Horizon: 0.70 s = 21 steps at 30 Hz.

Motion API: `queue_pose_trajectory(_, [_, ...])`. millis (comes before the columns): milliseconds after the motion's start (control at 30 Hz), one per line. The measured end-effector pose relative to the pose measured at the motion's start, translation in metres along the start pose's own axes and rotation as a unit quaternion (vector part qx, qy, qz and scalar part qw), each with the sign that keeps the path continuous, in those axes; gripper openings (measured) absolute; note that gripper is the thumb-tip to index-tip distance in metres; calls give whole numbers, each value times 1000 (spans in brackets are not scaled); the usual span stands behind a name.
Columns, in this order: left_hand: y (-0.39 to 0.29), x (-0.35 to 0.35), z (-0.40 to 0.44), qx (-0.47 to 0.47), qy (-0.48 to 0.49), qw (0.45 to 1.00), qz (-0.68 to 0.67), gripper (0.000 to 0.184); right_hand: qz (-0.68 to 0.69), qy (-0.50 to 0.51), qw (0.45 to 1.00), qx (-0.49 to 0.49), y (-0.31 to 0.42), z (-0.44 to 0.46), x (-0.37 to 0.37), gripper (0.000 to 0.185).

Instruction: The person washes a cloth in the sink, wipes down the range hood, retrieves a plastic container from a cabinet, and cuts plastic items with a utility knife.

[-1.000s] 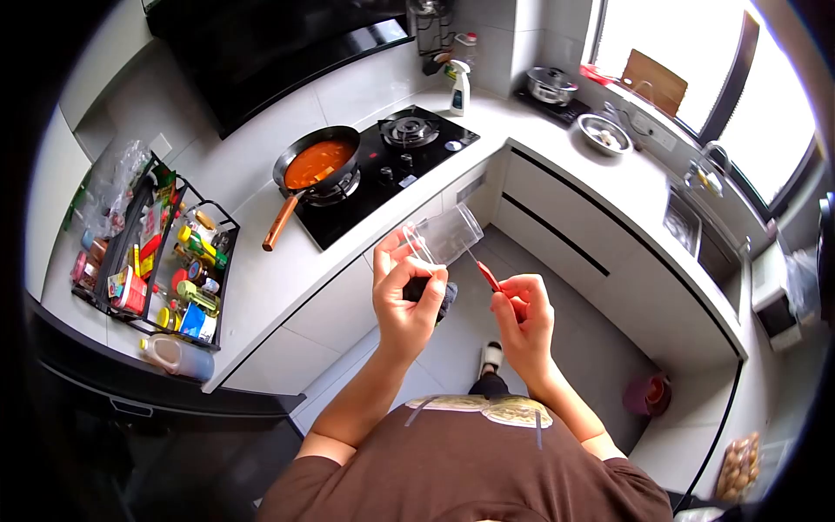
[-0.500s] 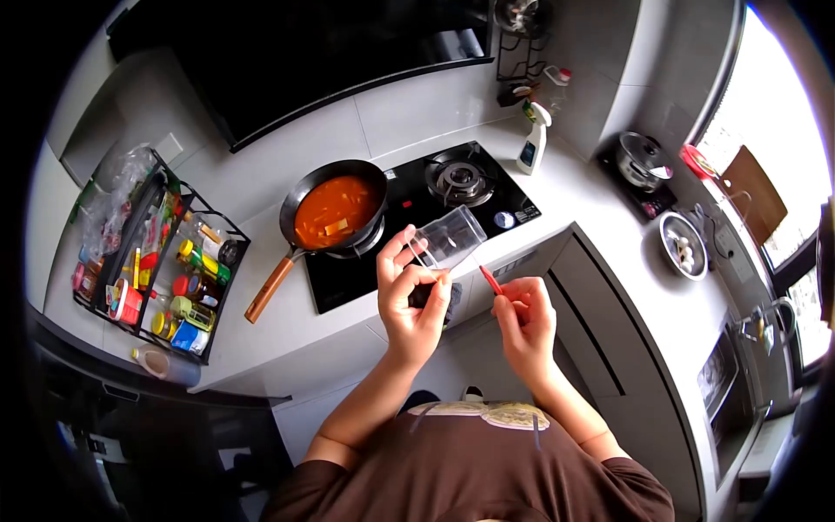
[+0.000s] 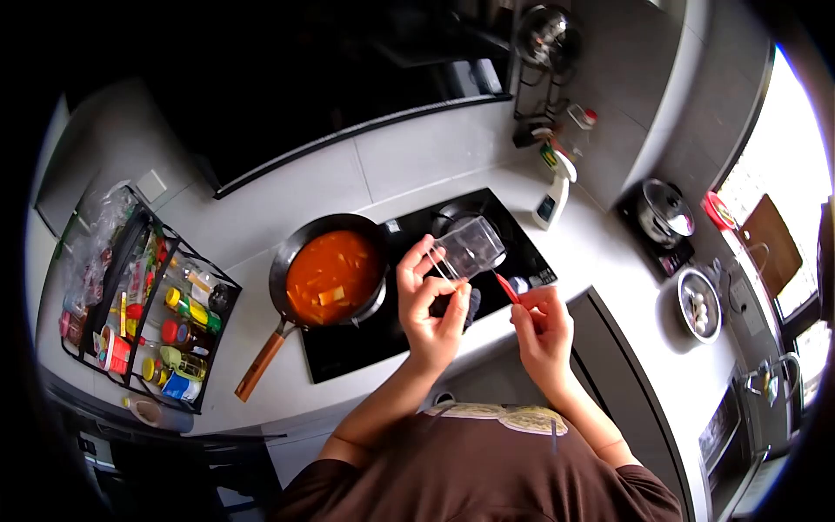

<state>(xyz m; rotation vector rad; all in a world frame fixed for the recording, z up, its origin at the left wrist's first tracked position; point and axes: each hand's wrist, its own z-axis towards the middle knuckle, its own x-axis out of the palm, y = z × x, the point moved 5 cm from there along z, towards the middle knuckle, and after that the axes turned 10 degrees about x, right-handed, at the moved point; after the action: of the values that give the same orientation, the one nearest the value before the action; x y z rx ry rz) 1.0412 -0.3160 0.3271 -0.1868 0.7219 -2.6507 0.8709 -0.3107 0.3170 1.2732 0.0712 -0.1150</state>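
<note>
My left hand (image 3: 433, 313) is closed on a clear plastic container (image 3: 470, 247), which it holds tilted above the black stove. A dark item shows partly behind its fingers, too hidden to name. Just to the right, my right hand (image 3: 544, 335) pinches a thin red-handled tool (image 3: 506, 288), its tip close to the container's lower edge. On the left burner sits a wok (image 3: 280, 271) of red-orange sauce (image 3: 337, 270) with a few pale pieces in it, its wooden handle pointing toward the lower left.
A black rack (image 3: 216, 344) of bottles and jars stands at the left. A spray bottle (image 3: 553, 198) is behind the stove. To the right are a lidded pot (image 3: 663, 216), a metal bowl (image 3: 711, 304) with white items, and the sink (image 3: 718, 439).
The view has swung left and closer to the stove, so the hands now appear over the stove instead of the floor. Both hands keep hold of their items.
</note>
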Motion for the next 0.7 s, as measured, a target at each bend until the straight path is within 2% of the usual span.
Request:
queue_pose_trajectory(167, [35, 0, 18, 15, -1, 1000, 10, 9, 10, 14, 999, 41, -13, 31, 18, 9])
queue_pose_trajectory(400, [67, 2, 33, 10, -18, 999, 30, 12, 36, 26, 999, 3, -30, 70, 35, 9])
queue_pose_trajectory(700, [89, 11, 36, -15, -45, 998, 51, 15, 31, 82, 996, 23, -41, 103, 39, 10])
